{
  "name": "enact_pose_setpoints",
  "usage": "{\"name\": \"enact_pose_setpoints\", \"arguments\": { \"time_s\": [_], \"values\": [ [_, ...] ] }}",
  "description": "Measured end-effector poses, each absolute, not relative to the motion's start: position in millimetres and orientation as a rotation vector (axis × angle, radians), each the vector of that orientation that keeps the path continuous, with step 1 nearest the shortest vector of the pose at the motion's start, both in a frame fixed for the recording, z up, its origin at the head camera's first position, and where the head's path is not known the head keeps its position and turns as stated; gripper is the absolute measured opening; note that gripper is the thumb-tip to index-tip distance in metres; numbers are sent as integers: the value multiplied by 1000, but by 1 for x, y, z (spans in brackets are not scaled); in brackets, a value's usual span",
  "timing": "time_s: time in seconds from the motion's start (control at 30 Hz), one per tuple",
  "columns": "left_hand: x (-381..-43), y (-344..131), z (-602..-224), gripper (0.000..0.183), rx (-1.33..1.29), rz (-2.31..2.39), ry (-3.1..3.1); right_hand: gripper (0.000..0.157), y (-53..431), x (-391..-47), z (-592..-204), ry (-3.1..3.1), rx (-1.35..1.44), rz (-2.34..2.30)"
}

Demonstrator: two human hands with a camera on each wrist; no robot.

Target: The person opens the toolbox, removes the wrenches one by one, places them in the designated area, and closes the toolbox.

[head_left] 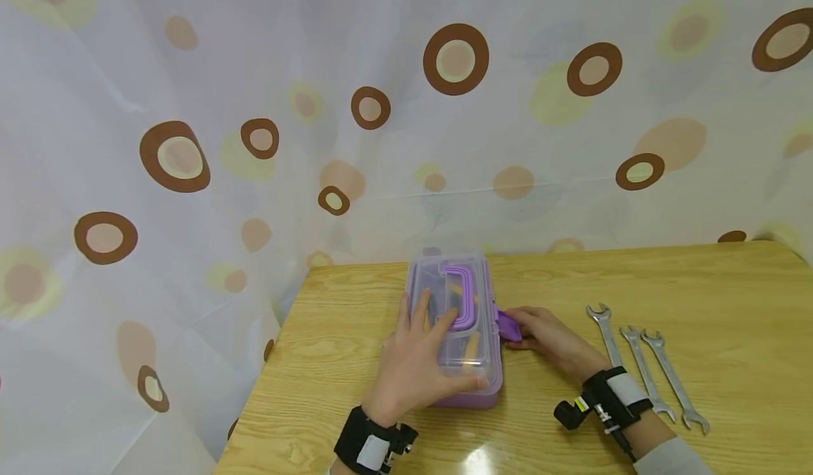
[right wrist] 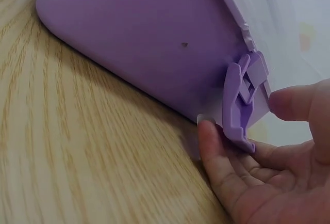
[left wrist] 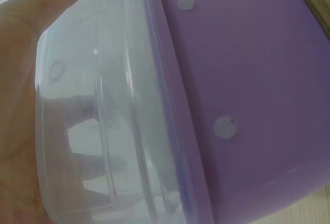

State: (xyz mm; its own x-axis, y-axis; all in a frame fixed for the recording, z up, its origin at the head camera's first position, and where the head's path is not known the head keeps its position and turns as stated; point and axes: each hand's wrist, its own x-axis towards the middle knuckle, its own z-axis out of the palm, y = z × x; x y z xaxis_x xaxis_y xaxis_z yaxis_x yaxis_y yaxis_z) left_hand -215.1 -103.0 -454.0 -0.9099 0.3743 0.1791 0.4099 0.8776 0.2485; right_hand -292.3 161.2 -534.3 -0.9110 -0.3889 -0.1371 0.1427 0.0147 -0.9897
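Note:
A purple plastic storage box (head_left: 466,399) with a clear lid (head_left: 460,351) stands on the table, a purple carry handle (head_left: 468,295) folded on its top. My left hand (head_left: 416,365) lies on the lid with its fingers spread, thumb along the near edge. Pale orange shapes show through the clear plastic. At the box's right side my right hand (head_left: 552,337) holds the purple latch (right wrist: 240,100) between thumb and fingers. The latch juts out from the box wall (right wrist: 139,38), its hollow inner side visible in the right wrist view.
Three metal wrenches lie on the wooden table (head_left: 749,320) right of my right hand; the nearest wrench (head_left: 606,334) is partly hidden by the wrist strap, and the farthest wrench (head_left: 676,383) lies outermost. A patterned curtain (head_left: 394,143) hangs behind the table and along its left.

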Motion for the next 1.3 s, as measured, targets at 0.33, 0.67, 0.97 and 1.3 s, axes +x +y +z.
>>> {"name": "enact_pose_setpoints", "arguments": {
  "time_s": [0.33,0.67,0.97,1.3],
  "values": [
    [-215,-105,-454,112,-609,-422,-2926,49,163,-292,-536,1804,-175,-2069],
    [-215,-104,-454,111,-606,-415,-2930,47,170,-290,-520,1547,-46,-2184],
    [-215,-103,-453,111,-602,-423,-2932,61,168,-287,-506,1795,-157,-2119],
    [-214,-103,-454,111,-597,-453,-2923,61,167,-284,-501,1816,-222,-2103]
  ]
}}
